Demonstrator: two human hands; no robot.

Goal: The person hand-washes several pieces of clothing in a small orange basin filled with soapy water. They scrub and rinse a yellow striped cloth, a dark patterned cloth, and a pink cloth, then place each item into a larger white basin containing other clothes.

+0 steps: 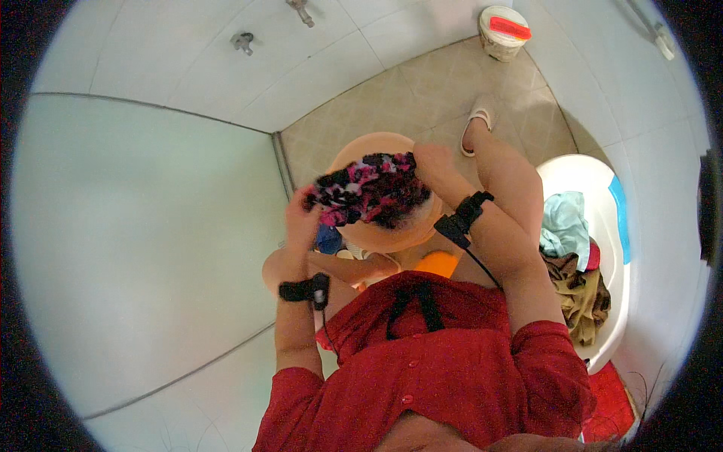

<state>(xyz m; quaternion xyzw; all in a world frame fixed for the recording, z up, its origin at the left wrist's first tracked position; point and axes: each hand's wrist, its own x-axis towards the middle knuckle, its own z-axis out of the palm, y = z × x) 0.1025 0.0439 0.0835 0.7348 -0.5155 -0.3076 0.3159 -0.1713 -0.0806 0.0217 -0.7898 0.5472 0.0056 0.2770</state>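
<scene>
A garment or cloth with a black, pink and white floral print (369, 188) is stretched between my hands above a round peach-coloured basin (354, 239). My left hand (303, 215) is closed on the cloth's left end. At its upper right end, my right hand (434, 163) grips the fabric. The cloth hides most of the basin's inside; a pale patch, perhaps suds or water, shows near its lower right edge. What kind of garment it is, I cannot tell.
On the right stands a white tub (619, 301) holding a light-blue cloth (565, 222) and brown-olive clothes (584, 301). A lidded bucket (502, 38) with a red object on top sits in the far corner. Frosted glass panels (151, 241) rise on the left.
</scene>
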